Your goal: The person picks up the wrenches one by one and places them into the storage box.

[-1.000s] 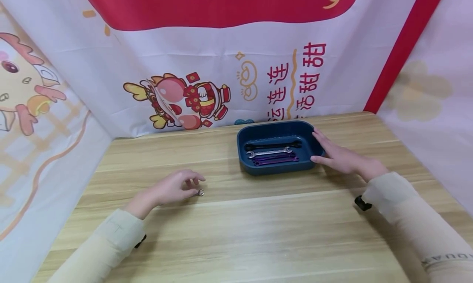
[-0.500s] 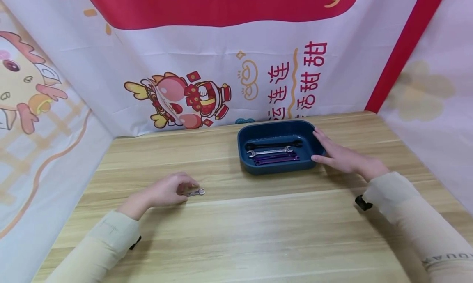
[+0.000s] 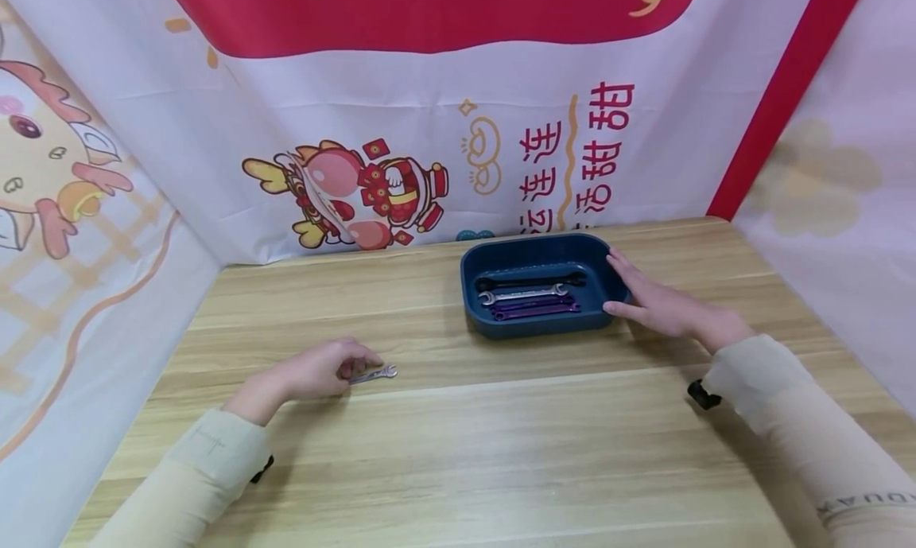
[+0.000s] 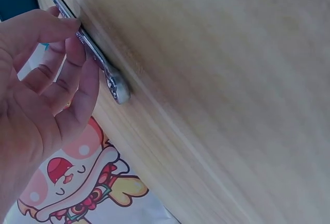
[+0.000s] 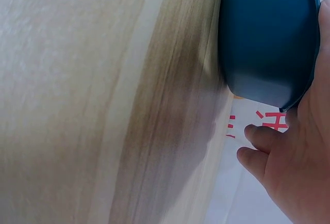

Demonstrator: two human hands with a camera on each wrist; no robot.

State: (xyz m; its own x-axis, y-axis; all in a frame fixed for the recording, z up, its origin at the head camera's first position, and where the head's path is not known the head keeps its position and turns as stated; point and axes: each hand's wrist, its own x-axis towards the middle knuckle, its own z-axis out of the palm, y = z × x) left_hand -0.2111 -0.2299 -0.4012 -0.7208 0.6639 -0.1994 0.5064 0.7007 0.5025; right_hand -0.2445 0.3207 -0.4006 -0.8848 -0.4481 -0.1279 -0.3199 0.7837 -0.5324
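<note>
My left hand [image 3: 315, 371] pinches a small silver wrench [image 3: 375, 374] low over the left part of the wooden table. In the left wrist view, the thumb lies on the middle of the wrench [image 4: 93, 48], fingers behind it, and both ends stick out. At the back right stands a dark blue bin [image 3: 544, 325]. My right hand [image 3: 661, 303] rests against the bin's right end with fingers spread and fairly straight. Inside the bin lie a black wrench [image 3: 529, 283], a larger silver wrench [image 3: 525, 295] and purple wrenches [image 3: 537, 313], side by side.
A wood-grain table [image 3: 458, 452] spreads under both hands. White printed cloth [image 3: 386, 95] hangs right behind its back edge, with more cloth along the left and right sides.
My left hand has drawn back slightly to the left along the wrench, so more of it shows past the fingers. My right hand and the bin stay put.
</note>
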